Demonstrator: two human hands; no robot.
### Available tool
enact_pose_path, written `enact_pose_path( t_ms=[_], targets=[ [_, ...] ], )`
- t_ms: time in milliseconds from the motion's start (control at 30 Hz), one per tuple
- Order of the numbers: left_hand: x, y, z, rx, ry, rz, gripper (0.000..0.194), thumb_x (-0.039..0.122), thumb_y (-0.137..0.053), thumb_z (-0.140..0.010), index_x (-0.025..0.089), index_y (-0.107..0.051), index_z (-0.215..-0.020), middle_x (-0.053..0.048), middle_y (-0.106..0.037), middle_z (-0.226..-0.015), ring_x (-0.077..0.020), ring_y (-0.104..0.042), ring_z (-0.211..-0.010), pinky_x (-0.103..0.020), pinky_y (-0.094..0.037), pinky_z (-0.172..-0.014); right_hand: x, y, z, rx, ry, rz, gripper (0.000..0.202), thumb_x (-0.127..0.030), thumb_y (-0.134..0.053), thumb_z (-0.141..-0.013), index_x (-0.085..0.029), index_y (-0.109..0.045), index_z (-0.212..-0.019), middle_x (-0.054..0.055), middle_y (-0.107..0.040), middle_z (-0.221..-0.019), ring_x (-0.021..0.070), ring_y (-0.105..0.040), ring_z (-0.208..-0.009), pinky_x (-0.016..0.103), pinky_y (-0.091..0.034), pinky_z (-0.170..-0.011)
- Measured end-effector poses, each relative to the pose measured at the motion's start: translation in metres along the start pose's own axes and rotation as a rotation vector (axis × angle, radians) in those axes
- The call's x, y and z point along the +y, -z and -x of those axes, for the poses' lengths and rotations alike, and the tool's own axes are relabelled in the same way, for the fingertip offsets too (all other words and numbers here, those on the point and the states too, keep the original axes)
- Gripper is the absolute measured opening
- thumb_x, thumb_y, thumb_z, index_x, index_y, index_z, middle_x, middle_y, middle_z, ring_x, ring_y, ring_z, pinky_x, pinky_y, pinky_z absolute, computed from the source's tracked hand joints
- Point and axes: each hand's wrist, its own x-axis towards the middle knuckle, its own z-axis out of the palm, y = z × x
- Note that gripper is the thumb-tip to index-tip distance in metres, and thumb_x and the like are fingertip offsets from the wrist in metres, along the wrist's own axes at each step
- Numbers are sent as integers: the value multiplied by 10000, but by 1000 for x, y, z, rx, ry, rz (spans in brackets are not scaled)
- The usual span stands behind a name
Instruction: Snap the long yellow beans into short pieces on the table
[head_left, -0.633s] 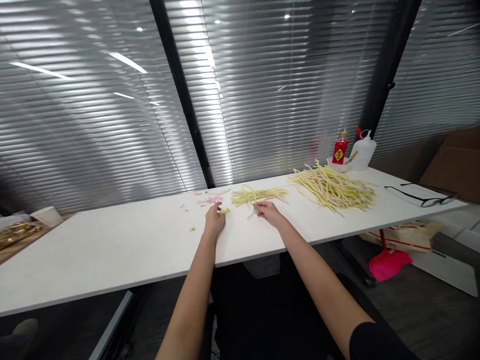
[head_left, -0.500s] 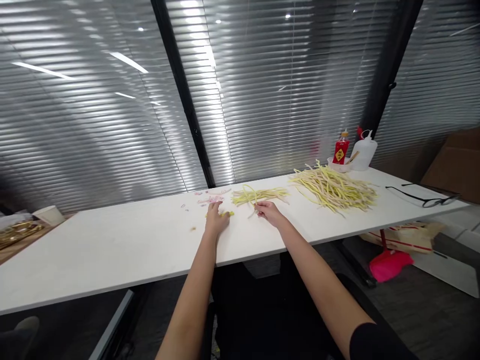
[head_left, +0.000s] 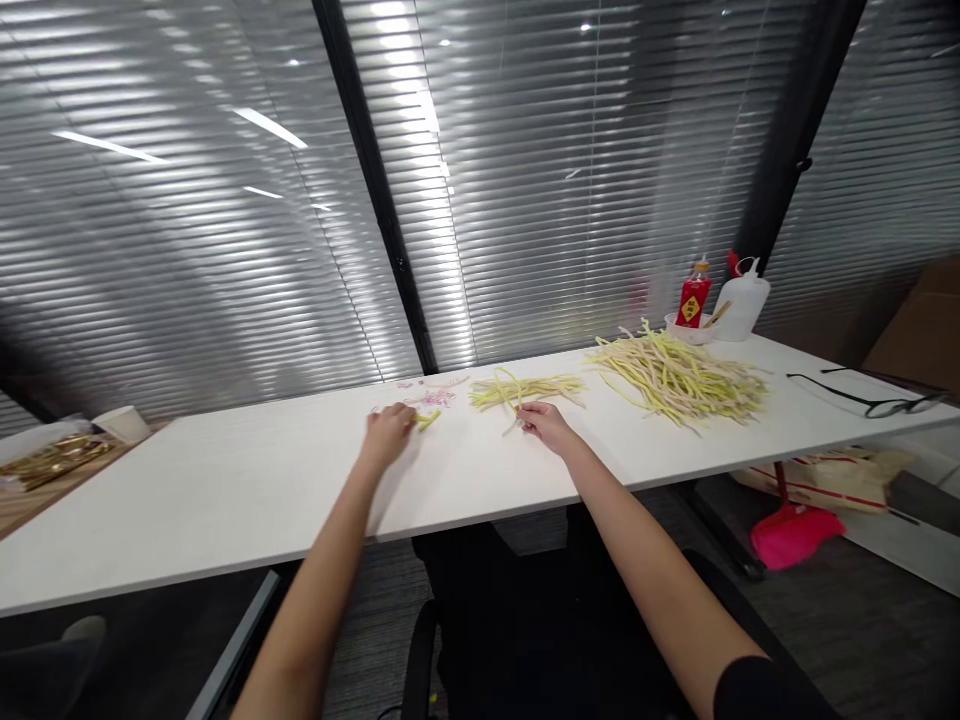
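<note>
I saw the right hand (head_left: 546,424) pinching a looped yellow strand (head_left: 517,386), a small bundle (head_left: 551,387) at its eleven o'clock, the big pile (head_left: 684,382) toward two. The left hand (head_left: 388,432) curled by a short piece (head_left: 429,419) at its three; whether gripped, I couldn't tell.

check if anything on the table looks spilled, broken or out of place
Nothing looks spilled or broken. The glasses look a little out of place, lying unfolded at the right-hand end of the table. The small pink bits look untidy, scattered loose.
</note>
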Motion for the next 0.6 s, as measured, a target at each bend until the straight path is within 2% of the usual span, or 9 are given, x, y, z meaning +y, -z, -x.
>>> enact_pose_path(
  t_ms=[100, 200, 267, 300, 367, 433, 500, 600],
  targets=[
    [-87, 31, 25, 63, 273, -232, 320, 276, -351, -926, 213, -590, -1129, -89, -571, -1251, -274, -504, -1137, -468, -340, -961, 3, 2, -2, -8, -2, -14, 325, -336, -843, -515, -172, -708, -760, -1, -619, -730, 80, -496, -598, 251, -407, -606],
    [-168, 46, 61, 161, 696, -405, 482, 303, -431, -898, 229, -390, -1373, -89, -375, -1468, -355, -304, -1336, -523, -359, -969, 5, 3, -4, -16, 2, -21, 326, -333, -844, -511, -168, -713, -758, -5, -614, -714, 79, -495, -600, 246, -402, -598],
    [-202, 44, 84, 130, 921, -395, 617, 362, -503, -860, 271, -294, -1433, -96, -229, -1542, -399, -243, -1365, -566, -360, -963, 6, 4, -5, -18, 6, -21, 327, -339, -841, -514, -166, -714, -760, -6, -613, -706, 78, -490, -593, 247, -399, -594],
    [-210, 40, 93, 109, 983, -375, 653, 381, -515, -852, 286, -263, -1447, -96, -183, -1557, -402, -227, -1373, -578, -352, -970, 6, 3, -5, -19, 6, -16, 328, -342, -840, -516, -165, -714, -762, -6, -614, -703, 78, -487, -588, 248, -399, -593],
    [-212, 27, 101, 93, 1000, -310, 697, 409, -500, -855, 293, -196, -1472, -93, -119, -1569, -392, -181, -1393, -589, -316, -999, 5, 2, -4, -16, 7, -5, 333, -342, -840, -514, -164, -715, -765, -2, -618, -700, 81, -487, -585, 252, -401, -593],
    [-193, 11, 95, 66, 948, -201, 731, 419, -477, -860, 280, -133, -1490, -102, -66, -1574, -391, -118, -1408, -611, -254, -1031, 4, 1, -3, -8, 5, 2, 337, -340, -843, -506, -161, -714, -761, 1, -621, -698, 83, -487, -583, 254, -403, -593],
    [-159, -3, 76, 47, 861, -72, 796, 439, -478, -845, 244, -76, -1503, -128, 0, -1573, -417, -56, -1408, -642, -187, -1045, 3, 0, -3, -1, 0, -2, 341, -341, -845, -500, -159, -711, -757, 1, -622, -694, 82, -485, -580, 254, -403, -591],
    [-86, -21, 33, 75, 734, 90, 844, 462, -465, -845, 203, -13, -1509, -142, 62, -1569, -416, -8, -1413, -654, -129, -1059, 3, 0, -3, 6, -8, -13, 346, -349, -845, -497, -159, -704, -750, -4, -618, -684, 77, -478, -563, 252, -402, -579]
  ],
)
